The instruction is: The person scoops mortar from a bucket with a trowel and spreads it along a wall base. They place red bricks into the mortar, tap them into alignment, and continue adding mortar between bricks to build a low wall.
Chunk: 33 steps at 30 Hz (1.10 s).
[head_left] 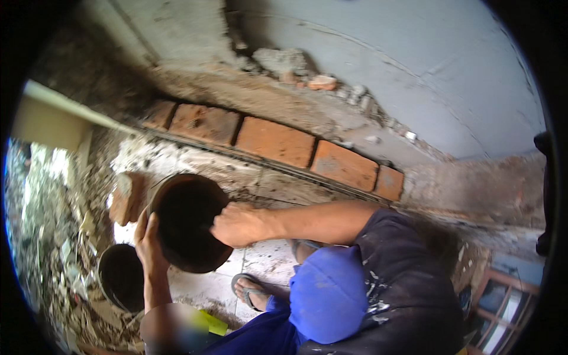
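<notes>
A round bucket (214,255) with dark stuff inside is tilted toward me. My left hand (151,241) grips its left edge, thumb near the rim. Over the right part of the bucket's mouth, my right hand (238,225) is closed in a fist, its fingers turned down and in. Whatever that fist may hold is hidden behind it. Below my left hand stands a second dark bucket (121,278). A loose orange brick (126,198) lies beside the first bucket, at its upper left.
Several orange bricks (275,142) form a row along the wall base, with dark gaps between them. Broken masonry (322,82) lies on the ledge behind. Rubble (77,278) covers the left side. My sandalled foot (251,291) rests on the dirty tiles; a wooden frame (503,307) stands lower right.
</notes>
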Motion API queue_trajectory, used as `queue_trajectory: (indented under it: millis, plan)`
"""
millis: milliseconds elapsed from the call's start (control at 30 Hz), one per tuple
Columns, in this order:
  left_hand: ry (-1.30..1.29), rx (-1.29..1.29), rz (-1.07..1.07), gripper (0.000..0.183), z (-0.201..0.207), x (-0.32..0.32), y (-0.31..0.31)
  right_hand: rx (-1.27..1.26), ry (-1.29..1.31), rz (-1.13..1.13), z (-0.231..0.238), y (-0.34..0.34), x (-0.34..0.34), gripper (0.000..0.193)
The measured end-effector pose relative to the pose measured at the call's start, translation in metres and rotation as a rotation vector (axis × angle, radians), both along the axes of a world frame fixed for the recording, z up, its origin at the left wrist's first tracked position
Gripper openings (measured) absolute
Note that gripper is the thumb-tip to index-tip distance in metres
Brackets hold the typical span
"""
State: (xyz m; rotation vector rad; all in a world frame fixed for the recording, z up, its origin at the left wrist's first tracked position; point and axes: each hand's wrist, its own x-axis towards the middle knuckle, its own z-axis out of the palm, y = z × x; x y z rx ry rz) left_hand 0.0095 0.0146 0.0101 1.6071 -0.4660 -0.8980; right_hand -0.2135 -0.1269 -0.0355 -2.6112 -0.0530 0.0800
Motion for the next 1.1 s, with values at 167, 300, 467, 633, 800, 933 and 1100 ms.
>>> queue_trajectory:
  millis: [167, 300, 467, 633, 800, 933, 1100]
  plan:
    - [0.012, -0.055, 0.013, 0.034, -0.009, -0.007, -0.002, -0.002, 0.086, -0.366, -0.011, -0.015, -0.006, 0.021]
    - [-0.018, -0.04, 0.09, 0.033, -0.011, -0.021, -0.009, 0.335, 0.28, -0.228, -0.033, 0.015, -0.007, 0.028]
    - [-0.088, -0.027, 0.064, 0.039, -0.007, -0.022, -0.001, 1.069, 0.437, -0.365, -0.031, 0.031, -0.014, 0.036]
    - [0.025, -0.092, 0.095, 0.037, -0.009, -0.019, 0.005, 0.102, 0.05, -0.237, -0.013, 0.008, -0.02, 0.028]
    - [0.062, -0.115, 0.096, 0.035, -0.006, -0.027, 0.004, 0.184, 0.246, -0.229, 0.004, 0.002, -0.005, 0.03]
    - [0.026, -0.073, 0.09, 0.036, -0.007, -0.027, 0.002, 0.002, 0.389, -0.174, 0.024, -0.018, 0.003, 0.032]
    - [-0.112, -0.053, 0.093, 0.037, -0.008, -0.03, -0.002, -0.201, 0.317, -0.281, 0.024, -0.032, 0.011, 0.03]
